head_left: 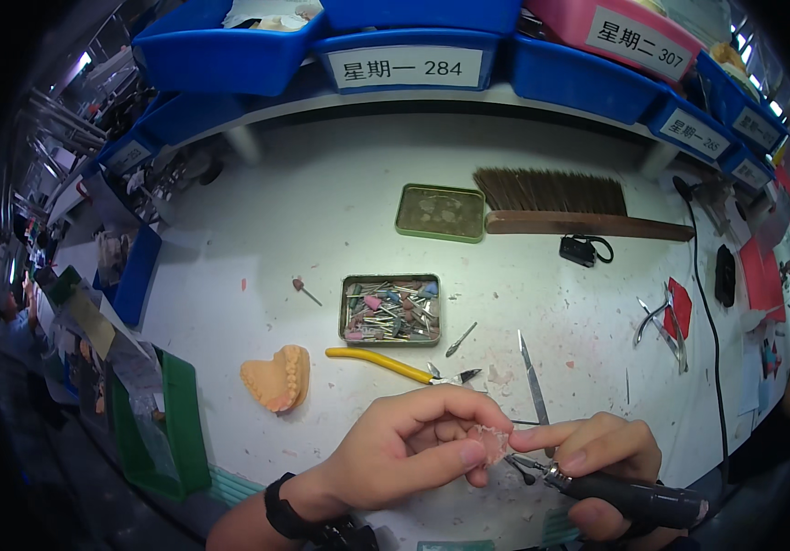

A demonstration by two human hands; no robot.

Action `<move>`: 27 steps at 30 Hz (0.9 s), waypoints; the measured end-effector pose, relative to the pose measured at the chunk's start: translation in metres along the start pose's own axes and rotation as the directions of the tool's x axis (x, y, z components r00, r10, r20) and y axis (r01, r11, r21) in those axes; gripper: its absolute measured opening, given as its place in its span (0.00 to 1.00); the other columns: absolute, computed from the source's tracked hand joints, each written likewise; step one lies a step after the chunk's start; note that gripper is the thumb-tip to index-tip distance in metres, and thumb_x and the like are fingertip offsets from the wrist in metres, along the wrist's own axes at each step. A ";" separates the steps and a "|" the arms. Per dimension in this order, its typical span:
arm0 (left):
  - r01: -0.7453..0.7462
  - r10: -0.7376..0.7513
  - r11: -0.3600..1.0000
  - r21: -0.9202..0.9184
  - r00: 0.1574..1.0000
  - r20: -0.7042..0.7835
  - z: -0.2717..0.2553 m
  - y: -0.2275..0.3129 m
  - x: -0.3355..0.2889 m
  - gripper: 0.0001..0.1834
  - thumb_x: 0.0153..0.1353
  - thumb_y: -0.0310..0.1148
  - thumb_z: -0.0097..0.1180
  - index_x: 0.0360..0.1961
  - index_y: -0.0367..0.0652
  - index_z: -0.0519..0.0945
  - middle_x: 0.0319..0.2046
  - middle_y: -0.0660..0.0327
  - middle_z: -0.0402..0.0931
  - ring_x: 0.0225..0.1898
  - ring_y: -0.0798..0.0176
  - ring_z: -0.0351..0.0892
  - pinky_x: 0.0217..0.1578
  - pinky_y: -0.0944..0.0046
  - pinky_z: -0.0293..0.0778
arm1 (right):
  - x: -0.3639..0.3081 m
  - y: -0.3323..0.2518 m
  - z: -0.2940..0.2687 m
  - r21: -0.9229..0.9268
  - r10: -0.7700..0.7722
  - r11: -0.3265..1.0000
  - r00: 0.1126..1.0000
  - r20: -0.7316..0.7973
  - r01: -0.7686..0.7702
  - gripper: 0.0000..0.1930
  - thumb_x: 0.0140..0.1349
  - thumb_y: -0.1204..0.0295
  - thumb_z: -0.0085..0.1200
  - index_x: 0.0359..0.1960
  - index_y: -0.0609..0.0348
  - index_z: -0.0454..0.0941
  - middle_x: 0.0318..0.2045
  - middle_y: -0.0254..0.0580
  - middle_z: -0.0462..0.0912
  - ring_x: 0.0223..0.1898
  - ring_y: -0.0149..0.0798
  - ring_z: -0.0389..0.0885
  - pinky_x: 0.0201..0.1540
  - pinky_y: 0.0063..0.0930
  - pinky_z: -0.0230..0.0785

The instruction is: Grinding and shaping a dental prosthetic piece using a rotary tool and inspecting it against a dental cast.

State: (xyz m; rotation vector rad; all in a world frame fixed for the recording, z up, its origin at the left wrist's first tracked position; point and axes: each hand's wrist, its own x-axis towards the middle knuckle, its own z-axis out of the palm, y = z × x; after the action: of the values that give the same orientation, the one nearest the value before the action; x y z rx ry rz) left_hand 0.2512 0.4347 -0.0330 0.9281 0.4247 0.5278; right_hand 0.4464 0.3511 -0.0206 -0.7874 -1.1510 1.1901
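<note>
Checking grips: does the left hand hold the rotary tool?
No, the right hand holds the tool; the left hand holds a pink piece.

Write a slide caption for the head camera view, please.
Left hand pinching a small pink piece, right hand holding a black handpiece, with an open tin of bits beyond.

Bur tin [391,343] is sitting on table [248,220], pliers [381,364] lying before it, dental cast [274,378] left of both. Brush [588,226] is lying behind-right; front-right, handpiece [634,499] is resting in right hand [619,445].
</note>
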 end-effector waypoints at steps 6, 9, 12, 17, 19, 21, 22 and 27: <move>0.008 -0.002 0.997 -0.079 0.998 0.067 0.000 -0.001 0.004 0.14 0.63 0.24 0.48 0.49 0.31 0.72 0.38 0.58 0.76 0.37 0.70 0.78 0.41 0.72 0.74 | 0.002 -0.009 -0.005 -0.057 -0.070 0.996 0.996 0.052 0.073 0.14 0.57 0.70 0.56 0.41 0.63 0.67 0.32 0.47 0.73 0.47 0.55 0.77 0.50 0.42 0.71; 0.040 -0.039 0.997 -0.072 0.999 0.015 0.004 0.004 0.002 0.13 0.61 0.24 0.50 0.46 0.30 0.73 0.37 0.55 0.76 0.36 0.67 0.78 0.40 0.70 0.74 | 0.003 -0.006 -0.011 -0.090 -0.073 0.992 0.985 0.158 0.088 0.15 0.58 0.69 0.56 0.43 0.62 0.69 0.33 0.46 0.73 0.49 0.52 0.76 0.49 0.37 0.71; 0.106 -0.106 0.992 -0.064 0.994 -0.004 0.004 0.009 0.001 0.12 0.60 0.24 0.51 0.43 0.28 0.74 0.35 0.53 0.76 0.34 0.65 0.79 0.39 0.68 0.74 | 0.003 -0.005 -0.012 -0.067 -0.038 0.996 0.983 0.177 0.051 0.16 0.58 0.68 0.57 0.43 0.61 0.69 0.34 0.46 0.72 0.50 0.52 0.75 0.50 0.39 0.69; 0.162 -0.163 0.982 -0.094 0.987 0.005 0.004 0.011 0.001 0.12 0.60 0.24 0.51 0.42 0.28 0.74 0.35 0.53 0.76 0.34 0.66 0.79 0.39 0.69 0.74 | 0.003 -0.004 -0.010 -0.056 -0.048 0.997 0.980 0.192 0.060 0.15 0.58 0.70 0.57 0.44 0.62 0.69 0.35 0.47 0.73 0.50 0.52 0.76 0.49 0.40 0.70; 0.159 -0.159 0.984 -0.087 0.987 0.008 0.004 0.011 0.001 0.11 0.60 0.24 0.51 0.42 0.27 0.74 0.36 0.54 0.76 0.34 0.67 0.78 0.39 0.69 0.74 | 0.004 -0.004 -0.010 -0.048 -0.054 0.997 0.980 0.190 0.064 0.15 0.58 0.71 0.57 0.44 0.62 0.69 0.35 0.47 0.73 0.49 0.52 0.76 0.49 0.40 0.70; 0.157 -0.157 0.983 -0.090 0.988 0.006 0.004 0.011 0.001 0.11 0.60 0.23 0.51 0.42 0.27 0.74 0.36 0.54 0.76 0.34 0.67 0.78 0.39 0.69 0.75 | 0.004 -0.005 -0.011 -0.083 -0.052 0.994 0.979 0.198 0.069 0.15 0.58 0.71 0.57 0.43 0.62 0.69 0.36 0.47 0.73 0.48 0.52 0.76 0.48 0.40 0.71; 0.155 -0.155 0.983 -0.093 0.988 0.006 0.004 0.010 0.001 0.11 0.60 0.23 0.51 0.42 0.27 0.74 0.36 0.54 0.76 0.34 0.67 0.78 0.39 0.69 0.75 | 0.004 -0.005 -0.011 -0.119 -0.050 0.990 0.977 0.206 0.076 0.15 0.58 0.71 0.57 0.43 0.62 0.70 0.36 0.48 0.73 0.48 0.52 0.76 0.48 0.40 0.71; 0.141 -0.141 0.985 -0.104 0.990 0.005 0.005 0.009 0.000 0.11 0.60 0.23 0.51 0.42 0.27 0.74 0.38 0.53 0.76 0.34 0.67 0.78 0.39 0.70 0.75 | 0.004 -0.008 -0.012 -0.145 -0.035 0.987 0.976 0.215 0.067 0.15 0.57 0.70 0.57 0.43 0.62 0.69 0.35 0.48 0.74 0.48 0.52 0.77 0.48 0.39 0.71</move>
State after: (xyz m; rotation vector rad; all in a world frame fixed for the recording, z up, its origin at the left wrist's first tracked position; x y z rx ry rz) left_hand 0.2518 0.4358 -0.0226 0.7910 0.4568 0.4179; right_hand 0.4600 0.3541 -0.0153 -0.7526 -1.4426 1.1741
